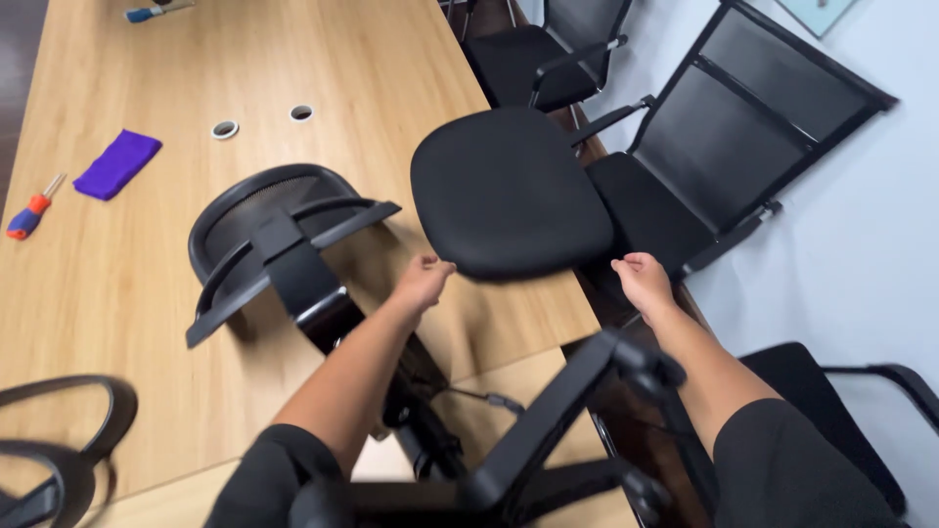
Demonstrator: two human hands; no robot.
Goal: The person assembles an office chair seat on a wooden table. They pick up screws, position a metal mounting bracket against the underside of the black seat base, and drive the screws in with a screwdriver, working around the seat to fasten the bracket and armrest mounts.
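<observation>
Tabletop [293, 59] of pale wood fills most of the view, and along its right edge stand black mesh-backed chairs [724, 147] against the wall. The black seat cushion [504, 191] hangs tilted over the tabletop's right edge, near corner lowest. The left hand [423, 282] grips the near left rim, fingers curled under it; the right hand [641, 279] is at the near right rim, fingers bent, though I cannot tell whether it actually clamps the cushion or only touches it. Beside the cushion, on the tabletop, lies a mesh backrest [269, 235] with its spine bracket pointing toward the person. Below the arms a black chair base [548, 430] juts up, blurred. The risk, as I judge it, is the cushion slipping from so shallow a hold at the rim and dropping onto the base or knocking the backrest; the chairs close on the right also leave little room to swing it. Farther left rest a purple cloth [117, 164] and an orange-and-blue screwdriver [31, 213], well apart from the hands.
</observation>
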